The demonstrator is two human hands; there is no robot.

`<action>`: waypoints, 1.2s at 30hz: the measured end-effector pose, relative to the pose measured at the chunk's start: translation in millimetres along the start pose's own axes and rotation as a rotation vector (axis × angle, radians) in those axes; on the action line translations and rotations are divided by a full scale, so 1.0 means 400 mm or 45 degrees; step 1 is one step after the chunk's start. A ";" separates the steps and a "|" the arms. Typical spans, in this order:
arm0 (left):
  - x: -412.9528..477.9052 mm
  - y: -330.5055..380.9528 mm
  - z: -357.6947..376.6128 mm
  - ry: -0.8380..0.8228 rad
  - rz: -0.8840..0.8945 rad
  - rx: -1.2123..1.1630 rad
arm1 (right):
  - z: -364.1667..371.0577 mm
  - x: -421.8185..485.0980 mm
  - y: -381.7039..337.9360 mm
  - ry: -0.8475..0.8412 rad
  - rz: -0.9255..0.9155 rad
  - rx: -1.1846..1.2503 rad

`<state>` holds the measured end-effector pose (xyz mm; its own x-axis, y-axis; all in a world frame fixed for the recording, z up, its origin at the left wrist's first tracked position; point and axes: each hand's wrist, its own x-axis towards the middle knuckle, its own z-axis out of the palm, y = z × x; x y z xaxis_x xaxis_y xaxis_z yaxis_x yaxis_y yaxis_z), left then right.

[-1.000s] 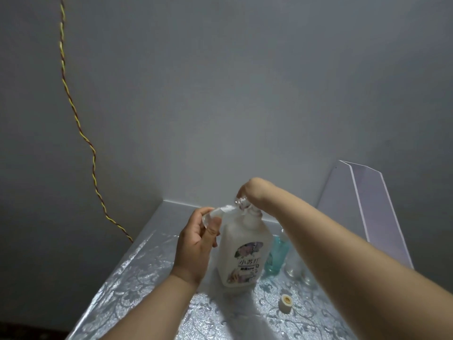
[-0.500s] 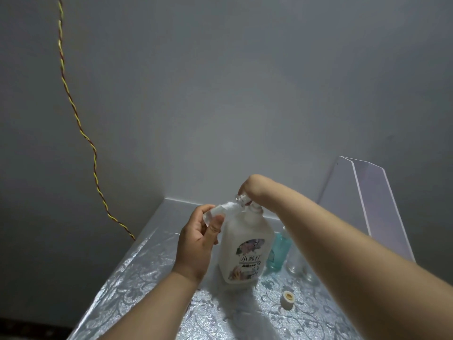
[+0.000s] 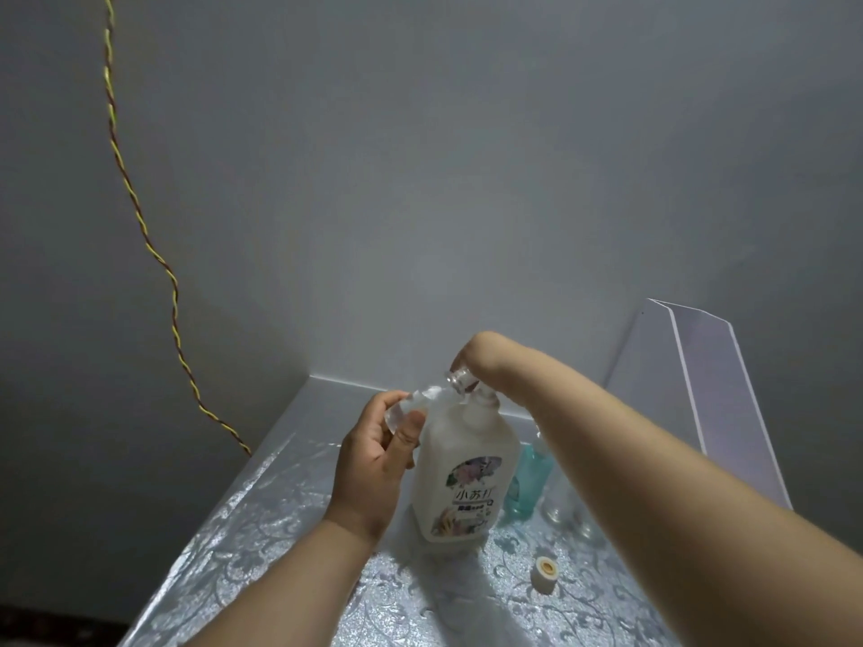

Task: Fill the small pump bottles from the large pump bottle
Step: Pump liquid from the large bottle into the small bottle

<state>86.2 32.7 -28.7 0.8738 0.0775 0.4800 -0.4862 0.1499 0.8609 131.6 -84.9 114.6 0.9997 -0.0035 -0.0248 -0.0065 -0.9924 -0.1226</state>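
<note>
1. A twisted yellow-and-brown cord [image 3: 140, 217] hangs down the wall.
2. The left hand [image 3: 373, 464] wraps thumb and fingers round a small clear bottle [image 3: 429, 396], tilted, its open mouth up beside the pump.
3. The large white bottle [image 3: 467, 469] stands upright on the silver patterned table [image 3: 261, 530].
4. The right hand [image 3: 485, 354] bends down over its pump (fingers hidden; I cannot tell its grip).
5. A teal bottle [image 3: 530, 478] stands just beside the large one; a white cap [image 3: 545, 573] lies nearer.
</note>
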 end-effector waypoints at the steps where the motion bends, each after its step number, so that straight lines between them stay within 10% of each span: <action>1: -0.001 -0.001 -0.001 0.002 -0.006 0.006 | 0.004 0.004 0.001 -0.006 -0.033 -0.023; 36: -0.004 0.008 0.005 -0.010 0.011 -0.013 | -0.016 -0.005 -0.033 -0.247 -0.023 -0.449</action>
<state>83.2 31.3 -26.6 0.8694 0.0712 0.4890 -0.4938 0.1590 0.8549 129.8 -72.6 122.7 0.9761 0.0042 -0.2171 0.0536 -0.9735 0.2223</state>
